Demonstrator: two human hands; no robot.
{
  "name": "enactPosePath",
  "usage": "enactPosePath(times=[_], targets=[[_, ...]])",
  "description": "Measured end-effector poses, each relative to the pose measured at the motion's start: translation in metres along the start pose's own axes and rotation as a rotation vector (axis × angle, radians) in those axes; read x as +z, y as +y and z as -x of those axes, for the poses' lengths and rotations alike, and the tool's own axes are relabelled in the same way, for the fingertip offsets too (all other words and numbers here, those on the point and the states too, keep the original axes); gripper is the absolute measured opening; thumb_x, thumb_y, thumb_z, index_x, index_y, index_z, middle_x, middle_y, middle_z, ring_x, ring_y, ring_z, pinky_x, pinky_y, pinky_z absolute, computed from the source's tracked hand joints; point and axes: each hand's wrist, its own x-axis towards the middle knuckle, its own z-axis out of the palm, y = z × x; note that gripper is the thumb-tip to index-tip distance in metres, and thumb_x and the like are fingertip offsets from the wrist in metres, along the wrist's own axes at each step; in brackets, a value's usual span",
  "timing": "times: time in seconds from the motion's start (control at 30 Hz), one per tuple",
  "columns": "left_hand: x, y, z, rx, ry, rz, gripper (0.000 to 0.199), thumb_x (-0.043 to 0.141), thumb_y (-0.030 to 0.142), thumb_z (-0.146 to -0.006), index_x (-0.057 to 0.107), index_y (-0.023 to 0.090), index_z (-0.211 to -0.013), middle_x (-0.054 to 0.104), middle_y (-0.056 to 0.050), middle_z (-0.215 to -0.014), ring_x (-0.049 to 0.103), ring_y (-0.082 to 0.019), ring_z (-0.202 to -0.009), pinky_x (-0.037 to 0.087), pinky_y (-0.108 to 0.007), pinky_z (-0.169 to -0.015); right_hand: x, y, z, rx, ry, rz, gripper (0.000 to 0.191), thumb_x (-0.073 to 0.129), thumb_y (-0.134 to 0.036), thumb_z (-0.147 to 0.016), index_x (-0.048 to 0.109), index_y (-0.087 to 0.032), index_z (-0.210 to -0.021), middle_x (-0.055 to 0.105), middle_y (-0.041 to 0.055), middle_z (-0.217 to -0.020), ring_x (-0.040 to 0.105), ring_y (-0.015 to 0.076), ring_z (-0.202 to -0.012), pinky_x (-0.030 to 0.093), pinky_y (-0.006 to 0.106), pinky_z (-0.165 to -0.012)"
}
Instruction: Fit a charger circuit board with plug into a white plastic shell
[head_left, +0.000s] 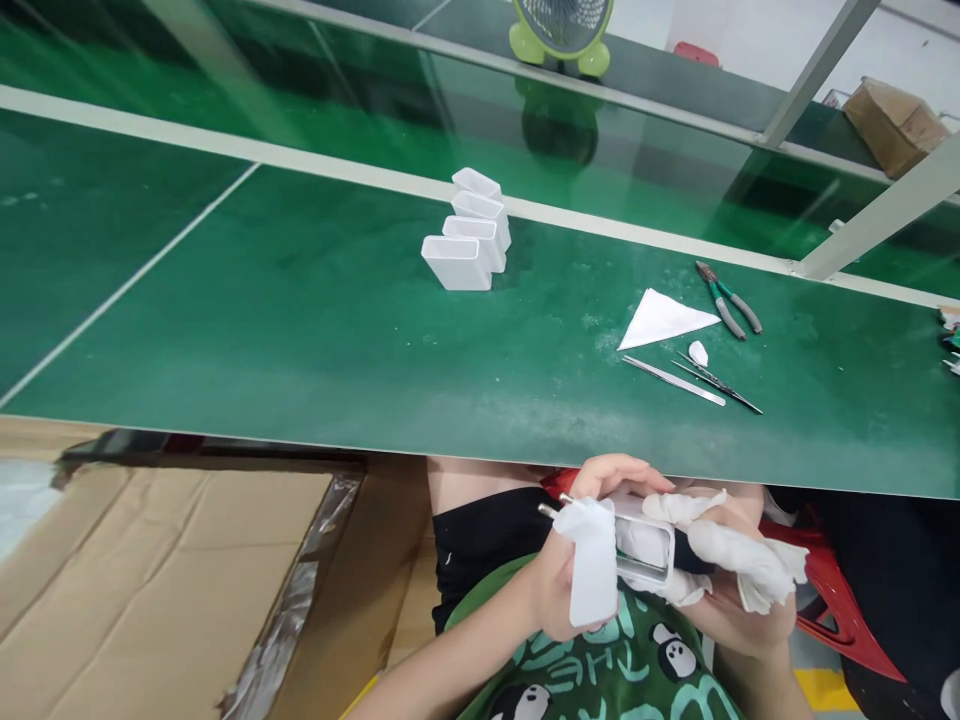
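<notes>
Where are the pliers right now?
In the head view, the pliers lie on the right side of the green tabletop, next to the white triangular sheet.

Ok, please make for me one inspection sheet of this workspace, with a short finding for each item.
Surface: green bench top, pale marks and specks near the tools.
Work things: white piece with two metal pins and open white case, both held off the bench; four white cases stand close together on it.
Clutter: pliers, folded white sheet, two thin metal tools, small white lump.
Hands: left hand holds the pinned piece; right hand holds the open case, white coverings on its fingers.
Cables: nothing seen.
Surroundings: fan behind, flattened cardboard at left, cardboard box at upper right.
</notes>
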Motion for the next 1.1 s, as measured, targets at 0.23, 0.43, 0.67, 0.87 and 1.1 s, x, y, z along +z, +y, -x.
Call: enactPosePath(times=[0.23,0.43,0.67,0.87,1.1], targets=[[-0.003,0.017,-0.011,-0.216,0.171,0.145,0.074,0.059,0.058,-0.083,0.023,0.033,-0.143,0.044,-0.011,-0.135,0.059,-0.024,-0.100,0.054,-0.038,-0.080,-0.010,0.024,-0.065,0.028,0.102,-0.008,0.035,0.071,-0.015,-0.077,0.054,-0.026,-0.106,0.058,-0.0009,-0.077,0.058,0.0158,-0.066,0.053,0.030,-0.064],[-0.024,0.027,-0.039,-0.296,0.170,-0.011,0.054,0.045,0.048,-0.094,0.026,0.031,-0.142,0.046,-0.011,-0.128,0.061,-0.018,-0.089,0.055,-0.034,-0.072,-0.036,0.124,-0.224,0.330,0.429,0.172,0.062,0.068,-0.019,-0.076,0.038,-0.022,-0.130,0.060,0.0054,-0.108,0.066,0.0201,-0.086,0.054,0.034,-0.076],[-0.049,0.020,-0.113,-0.226,-0.035,-0.716,0.046,0.047,0.032,-0.090,0.038,0.021,-0.134,0.050,-0.013,-0.122,0.064,-0.014,-0.080,0.057,-0.030,-0.068,-0.031,0.200,-0.312,0.522,0.500,0.318,0.032,0.059,-0.033,-0.093,0.056,-0.016,-0.121,0.060,0.0087,-0.119,0.062,0.0214,-0.099,0.055,0.042,-0.084],[-0.066,0.013,-0.172,-0.029,0.027,-1.054,0.041,0.048,0.025,-0.087,0.047,0.016,-0.126,0.049,-0.015,-0.125,0.064,-0.015,-0.079,0.057,-0.035,-0.075,-0.032,0.220,-0.293,0.431,0.354,0.390,0.032,0.059,-0.032,-0.094,0.057,-0.017,-0.121,0.060,0.0090,-0.120,0.063,0.0214,-0.101,0.055,0.042,-0.086],[-0.105,0.049,-0.186,0.153,0.308,-1.440,0.049,0.046,0.026,-0.088,0.049,0.003,-0.132,0.034,-0.028,-0.143,0.025,-0.048,-0.136,0.016,-0.068,-0.109,-0.079,0.225,-0.207,0.345,0.195,0.548,0.031,0.060,-0.033,-0.093,0.058,-0.017,-0.120,0.058,0.0094,-0.125,0.059,0.0245,-0.111,0.050,0.048,-0.094]])
